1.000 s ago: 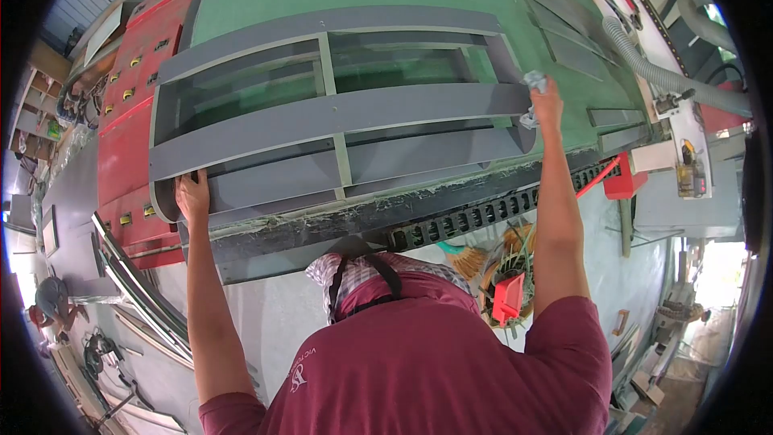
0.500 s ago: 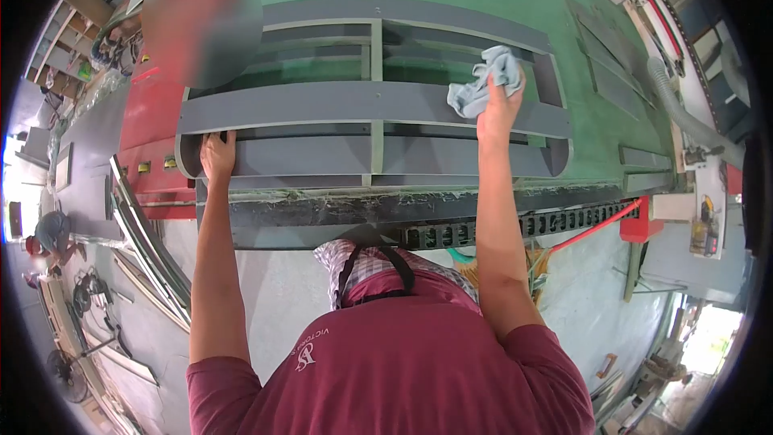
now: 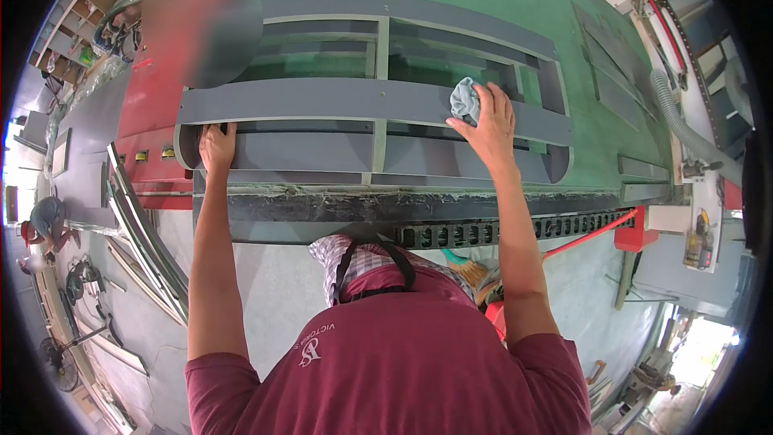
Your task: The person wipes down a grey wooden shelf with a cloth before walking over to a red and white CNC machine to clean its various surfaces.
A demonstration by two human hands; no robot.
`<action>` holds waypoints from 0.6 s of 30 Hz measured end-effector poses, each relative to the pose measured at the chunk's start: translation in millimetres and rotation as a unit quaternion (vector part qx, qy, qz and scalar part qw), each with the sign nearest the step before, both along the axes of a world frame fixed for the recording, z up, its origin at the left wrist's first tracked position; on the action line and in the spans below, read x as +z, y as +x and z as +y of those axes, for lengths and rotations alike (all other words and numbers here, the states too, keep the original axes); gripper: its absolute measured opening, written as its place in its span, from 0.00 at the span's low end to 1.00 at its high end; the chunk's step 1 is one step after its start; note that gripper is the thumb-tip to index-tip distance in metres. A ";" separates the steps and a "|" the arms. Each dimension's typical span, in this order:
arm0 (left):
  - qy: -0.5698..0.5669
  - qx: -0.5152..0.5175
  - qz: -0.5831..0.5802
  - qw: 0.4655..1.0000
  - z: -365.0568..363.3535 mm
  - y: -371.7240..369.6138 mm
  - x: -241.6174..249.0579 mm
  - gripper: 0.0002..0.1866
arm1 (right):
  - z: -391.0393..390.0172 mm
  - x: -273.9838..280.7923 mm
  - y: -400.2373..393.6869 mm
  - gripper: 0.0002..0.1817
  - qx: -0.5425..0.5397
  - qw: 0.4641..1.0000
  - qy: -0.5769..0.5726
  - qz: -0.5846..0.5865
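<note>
A long grey slatted frame (image 3: 298, 102) with rounded ends and a short crosspiece in the middle lies on the green tabletop. My left hand (image 3: 217, 149) is at its left end, fingers closed around the lower edge of the middle slat; the fingertips are partly hidden behind it. Over the right half of that slat, my right hand (image 3: 493, 130) holds a crumpled pale blue cloth (image 3: 465, 100) against the surface, with thumb and fingers curved around it.
Flat grey panels (image 3: 616, 72) lie on the table to the right, near a ribbed hose (image 3: 680, 117). Long strips (image 3: 145, 234) lean at the left, beside a red surface (image 3: 153, 133). A broom head (image 3: 471, 268) is under the table edge. Another person (image 3: 48, 221) is at far left.
My right hand has moved down and slightly left along the middle slat, and the cloth is now bunched more tightly. My left hand stays at the frame's left end.
</note>
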State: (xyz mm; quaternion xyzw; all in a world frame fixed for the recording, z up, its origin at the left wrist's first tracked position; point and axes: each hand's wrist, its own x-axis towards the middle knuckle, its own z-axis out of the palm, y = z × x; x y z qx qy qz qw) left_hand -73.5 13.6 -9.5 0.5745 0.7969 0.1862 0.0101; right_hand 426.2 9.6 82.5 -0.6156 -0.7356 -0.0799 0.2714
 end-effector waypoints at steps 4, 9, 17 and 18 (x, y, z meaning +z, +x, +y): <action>0.006 0.010 0.016 1.000 -0.8 0.0 -2.3 0.26 | 13.0 -6.8 -3.4 0.28 -0.016 0.999 -0.029 -0.003; 0.005 0.005 -0.002 1.000 -1.3 1.9 2.2 0.27 | 17.7 21.8 -80.4 0.24 0.056 0.991 -0.032 0.121; -0.003 0.009 0.016 1.000 -0.4 0.2 -1.0 0.27 | 10.3 -10.5 -145.4 0.24 0.209 0.977 -0.031 0.026; -0.005 0.007 0.016 1.000 -2.4 0.3 -1.3 0.27 | 10.6 -11.2 -135.9 0.24 0.207 0.977 -0.041 0.023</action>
